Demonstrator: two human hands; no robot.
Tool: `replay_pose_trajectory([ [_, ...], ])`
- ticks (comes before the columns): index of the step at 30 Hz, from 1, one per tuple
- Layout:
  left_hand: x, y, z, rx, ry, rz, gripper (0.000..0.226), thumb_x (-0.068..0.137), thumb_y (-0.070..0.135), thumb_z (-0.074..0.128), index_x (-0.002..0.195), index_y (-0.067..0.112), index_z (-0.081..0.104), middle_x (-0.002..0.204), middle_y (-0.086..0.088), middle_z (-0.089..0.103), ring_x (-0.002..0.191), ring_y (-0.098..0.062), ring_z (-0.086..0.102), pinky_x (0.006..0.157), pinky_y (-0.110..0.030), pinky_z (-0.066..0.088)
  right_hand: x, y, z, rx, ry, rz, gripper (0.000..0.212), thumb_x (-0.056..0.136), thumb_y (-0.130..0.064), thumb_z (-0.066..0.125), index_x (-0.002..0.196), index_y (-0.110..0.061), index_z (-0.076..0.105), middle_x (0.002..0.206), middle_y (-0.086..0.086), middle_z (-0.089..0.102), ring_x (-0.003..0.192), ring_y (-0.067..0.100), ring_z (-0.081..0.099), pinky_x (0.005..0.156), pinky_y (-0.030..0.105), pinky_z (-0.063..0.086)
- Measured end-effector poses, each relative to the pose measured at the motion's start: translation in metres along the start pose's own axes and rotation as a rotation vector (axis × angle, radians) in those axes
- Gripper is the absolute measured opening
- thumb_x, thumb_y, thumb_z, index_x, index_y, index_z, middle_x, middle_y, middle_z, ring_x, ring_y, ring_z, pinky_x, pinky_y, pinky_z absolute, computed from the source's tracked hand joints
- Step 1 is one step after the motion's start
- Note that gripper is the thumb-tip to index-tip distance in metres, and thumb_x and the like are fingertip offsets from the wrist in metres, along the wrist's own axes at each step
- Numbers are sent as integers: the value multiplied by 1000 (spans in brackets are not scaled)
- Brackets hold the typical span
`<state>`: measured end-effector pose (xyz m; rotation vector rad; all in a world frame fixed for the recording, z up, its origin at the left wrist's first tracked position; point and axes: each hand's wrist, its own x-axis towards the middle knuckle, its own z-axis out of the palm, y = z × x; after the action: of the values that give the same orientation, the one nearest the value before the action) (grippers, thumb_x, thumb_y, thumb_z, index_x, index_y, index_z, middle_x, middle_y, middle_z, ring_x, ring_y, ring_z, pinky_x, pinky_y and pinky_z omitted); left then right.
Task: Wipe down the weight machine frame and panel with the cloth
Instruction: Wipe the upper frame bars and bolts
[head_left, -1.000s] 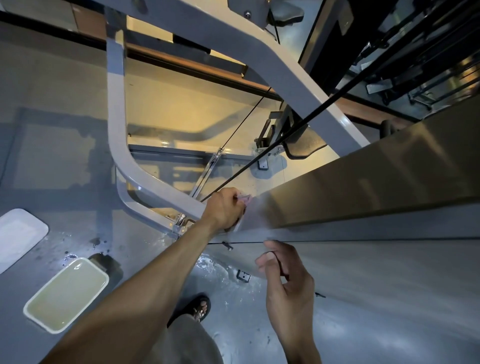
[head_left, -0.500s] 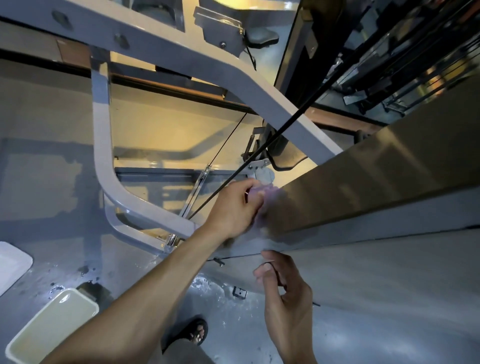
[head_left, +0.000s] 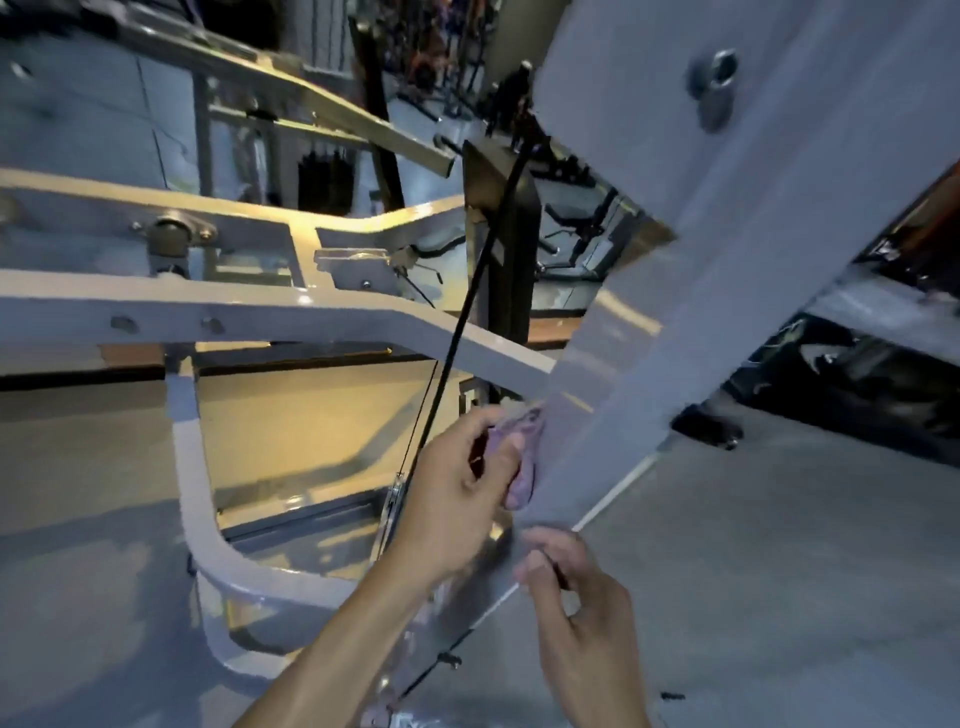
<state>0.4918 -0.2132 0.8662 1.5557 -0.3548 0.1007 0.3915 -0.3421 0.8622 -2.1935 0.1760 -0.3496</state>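
Left grip (head_left: 457, 499) clutches purple cloth (head_left: 519, 457) | now higher on panel (head_left: 623, 389) | right grip (head_left: 576, 613) loosely curled, unchanged

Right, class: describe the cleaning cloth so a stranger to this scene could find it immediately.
Find the broad grey panel slanting across the right side. Follow its left edge down to the left hand pressed against it. The cloth bunched in that hand is the only soft, purple thing among hard grey metal.
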Motion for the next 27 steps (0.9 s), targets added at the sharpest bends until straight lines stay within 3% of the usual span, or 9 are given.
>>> replay_pose_trajectory([
  [2, -11, -9, -3, 59, -9, -83, 19, 105, 21, 56, 116, 31, 68, 105, 16, 72, 99, -6, 69, 90, -44, 58, 4, -13, -6, 12, 10, -11, 33, 98, -23, 61, 102, -56, 62, 76, -15, 73, 74, 6, 70, 68, 10, 48],
  [4, -16, -8, -4, 58, -1, -130, 18, 105, 23, 56, 112, 31, 70, 104, 17, 73, 96, -5, 70, 88, -52, 59, 5, -21, -14, 26, 41, -44, 32, 97, -24, 64, 104, -55, 62, 78, -15, 74, 77, 7, 71, 73, 15, 51],
  [6, -11, 16, -1, 36, 42, -8, 15, 105, 24, 56, 110, 27, 70, 101, 10, 75, 96, -9, 70, 88, -47, 58, 6, -30, -22, 38, 104, -83, 21, 96, -35, 60, 105, -54, 63, 80, -16, 74, 78, 6, 72, 75, 20, 54],
  [9, 5, 65, 2, 65, 93, 210, 13, 104, 32, 56, 104, 26, 68, 94, 6, 72, 91, -16, 68, 81, -43, 57, 4, -42, -33, 96, 222, -126, 19, 98, -33, 62, 103, -51, 65, 77, -14, 74, 73, 7, 72, 70, 19, 53],
  [12, 9, 89, 1, 93, 110, 278, 12, 104, 38, 54, 103, 35, 66, 88, 6, 68, 84, -17, 66, 74, -44, 57, 0, -56, -42, 171, 275, -154, 20, 94, -30, 62, 99, -48, 69, 74, -10, 74, 70, 10, 72, 70, 21, 55],
  [14, 2, 99, 3, 117, 119, 275, 14, 103, 47, 50, 103, 44, 64, 89, 6, 67, 83, -17, 66, 70, -48, 60, -2, -63, -50, 194, 330, -167, 30, 95, -14, 67, 94, -44, 72, 70, -8, 74, 66, 10, 71, 68, 17, 52],
  [20, 3, 147, 11, 242, 186, 571, 15, 98, 40, 52, 109, 48, 59, 97, 12, 61, 82, -13, 64, 60, -24, 51, -8, -80, -69, 274, 373, -172, 38, 90, -3, 68, 87, -41, 75, 67, -4, 73, 63, 11, 70, 62, 14, 51],
  [24, 11, 168, 21, 286, 231, 730, 16, 99, 31, 56, 113, 37, 61, 102, 18, 57, 86, -12, 61, 59, -30, 52, -6, -84, -78, 289, 412, -177, 30, 90, -13, 70, 91, -42, 75, 68, -4, 73, 65, 13, 70, 63, 18, 53],
  [27, 14, 175, 34, 343, 216, 818, 19, 98, 24, 59, 115, 23, 68, 105, 11, 59, 95, -6, 61, 72, -19, 50, 2, -83, -84, 254, 511, -212, 26, 93, -18, 70, 91, -43, 75, 64, -6, 71, 60, 13, 70, 64, 23, 55],
])
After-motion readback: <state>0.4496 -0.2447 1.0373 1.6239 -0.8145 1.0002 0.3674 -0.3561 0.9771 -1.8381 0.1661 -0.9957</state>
